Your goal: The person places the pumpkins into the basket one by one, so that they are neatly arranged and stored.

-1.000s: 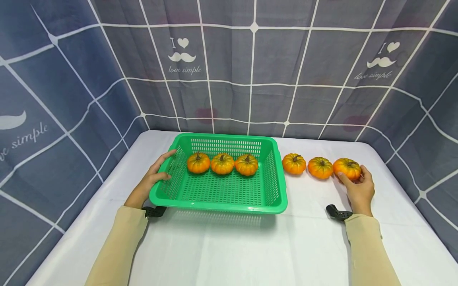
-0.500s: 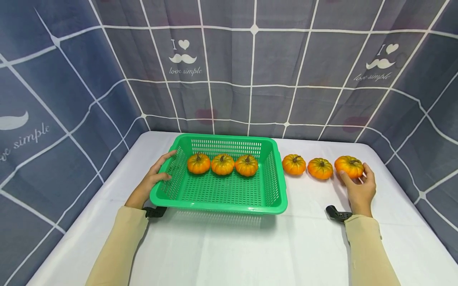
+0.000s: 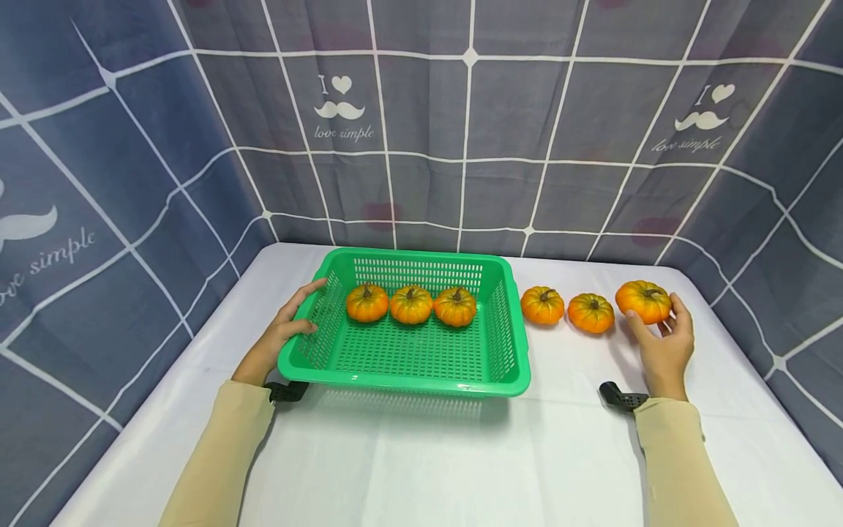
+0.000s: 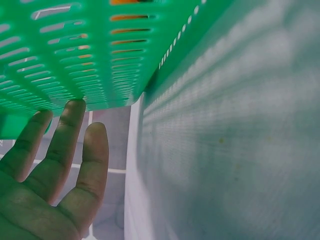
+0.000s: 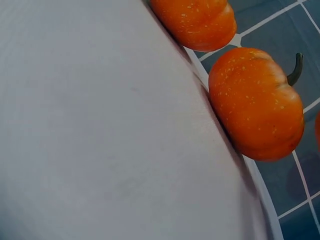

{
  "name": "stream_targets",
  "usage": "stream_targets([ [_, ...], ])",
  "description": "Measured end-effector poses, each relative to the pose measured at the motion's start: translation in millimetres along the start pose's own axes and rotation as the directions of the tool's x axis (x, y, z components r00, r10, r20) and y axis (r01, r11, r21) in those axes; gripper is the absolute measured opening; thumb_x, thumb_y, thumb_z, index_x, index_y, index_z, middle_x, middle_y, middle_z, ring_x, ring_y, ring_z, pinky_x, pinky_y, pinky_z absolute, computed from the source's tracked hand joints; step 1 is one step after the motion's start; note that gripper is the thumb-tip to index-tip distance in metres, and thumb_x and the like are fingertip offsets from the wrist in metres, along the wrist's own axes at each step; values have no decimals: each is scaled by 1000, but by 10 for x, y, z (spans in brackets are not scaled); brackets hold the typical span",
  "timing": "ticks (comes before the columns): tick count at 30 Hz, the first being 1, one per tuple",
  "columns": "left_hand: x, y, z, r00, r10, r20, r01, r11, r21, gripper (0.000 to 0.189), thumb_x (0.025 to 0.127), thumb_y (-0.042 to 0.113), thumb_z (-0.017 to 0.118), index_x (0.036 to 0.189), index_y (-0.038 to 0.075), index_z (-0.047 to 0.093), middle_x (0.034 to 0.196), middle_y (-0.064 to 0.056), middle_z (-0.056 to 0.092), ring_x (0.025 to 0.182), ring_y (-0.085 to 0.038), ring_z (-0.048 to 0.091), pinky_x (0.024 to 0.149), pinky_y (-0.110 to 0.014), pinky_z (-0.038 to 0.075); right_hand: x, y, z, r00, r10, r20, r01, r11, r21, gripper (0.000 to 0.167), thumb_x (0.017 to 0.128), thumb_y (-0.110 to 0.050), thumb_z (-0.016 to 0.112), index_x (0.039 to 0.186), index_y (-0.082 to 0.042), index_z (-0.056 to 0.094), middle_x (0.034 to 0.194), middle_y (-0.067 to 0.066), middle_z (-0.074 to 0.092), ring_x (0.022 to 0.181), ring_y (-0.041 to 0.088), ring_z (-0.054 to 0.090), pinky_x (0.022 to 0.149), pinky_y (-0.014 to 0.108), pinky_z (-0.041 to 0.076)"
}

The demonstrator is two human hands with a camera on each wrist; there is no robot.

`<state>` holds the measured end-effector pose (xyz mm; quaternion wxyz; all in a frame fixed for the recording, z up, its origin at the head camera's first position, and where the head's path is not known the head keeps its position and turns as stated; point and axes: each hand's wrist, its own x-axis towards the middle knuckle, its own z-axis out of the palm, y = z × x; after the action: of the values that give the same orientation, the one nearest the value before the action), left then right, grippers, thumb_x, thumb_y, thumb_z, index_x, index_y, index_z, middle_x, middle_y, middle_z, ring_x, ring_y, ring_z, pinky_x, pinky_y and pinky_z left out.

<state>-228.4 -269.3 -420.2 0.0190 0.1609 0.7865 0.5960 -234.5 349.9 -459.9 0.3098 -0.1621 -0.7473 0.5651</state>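
Note:
My right hand pinches a small orange pumpkin between thumb and fingers at the right end of a row. Beside it on the white cloth sit two more pumpkins, one in the middle and one by the basket. At the left, my left hand holds the green plastic basket by its side, thumb over the rim. The left wrist view shows fingers of that hand against the slotted outer wall. Three pumpkins stand in a line inside the basket. In the right wrist view, a stemmed pumpkin shows large; the hand is out of frame.
A white cloth covers the table. Grey-blue curtains with white grid lines rise at the back and both sides. A black wrist device is on the right wrist, another on the left.
My right hand has raised its pumpkin a little from the cloth, tilting it and drawing it away from the middle one. The left hand and basket stay in place.

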Motion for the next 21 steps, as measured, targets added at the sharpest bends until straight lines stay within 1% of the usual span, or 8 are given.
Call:
stream_targets([
  [6,-8,-4,-3,1000,-2,1,2,1000,-2,92,82,0,52,170,4,28,181,-17,9,164,-43,0,116,-75,14,-19,-92,29,998,-66,16,66,998,2,81,96,-13,77,167,-5,39,167,16,41,141,23,47,123,30,34],
  [11,-4,-17,0,1000,0,-1,0,1000,-11,91,82,-1,52,170,2,28,180,-17,10,164,-43,2,115,-72,18,-63,-192,53,991,-130,31,130,991,-25,80,94,-9,78,165,-3,41,164,19,44,136,21,51,122,29,36],
  [13,-3,-18,2,1000,0,-1,0,1000,-11,91,82,-1,52,169,2,28,180,-17,10,163,-43,3,115,-72,18,-71,-220,65,987,-157,35,158,987,-29,80,93,-8,79,165,-2,43,162,20,46,131,17,52,120,28,37],
  [15,-3,-17,1,1000,-4,0,4,1000,-14,92,81,-1,52,170,3,28,180,-17,10,163,-43,3,115,-72,18,-76,-244,78,983,-181,39,182,983,-31,80,93,-8,80,164,-3,44,161,20,47,126,11,53,118,26,39],
  [19,-6,-6,-3,1000,-12,-1,12,1000,-9,92,82,0,53,170,4,28,181,-16,10,163,-43,3,116,-73,17,-84,-299,109,973,-227,45,229,973,-36,80,91,-6,81,163,-3,46,158,20,50,116,0,50,114,22,41],
  [21,-8,2,-3,1000,-18,-2,18,1000,-10,92,82,0,52,170,5,28,181,-15,10,163,-42,5,116,-69,20,-86,-327,126,968,-248,51,250,968,-38,80,91,-5,81,163,-2,47,158,20,51,114,-2,49,114,21,41],
])
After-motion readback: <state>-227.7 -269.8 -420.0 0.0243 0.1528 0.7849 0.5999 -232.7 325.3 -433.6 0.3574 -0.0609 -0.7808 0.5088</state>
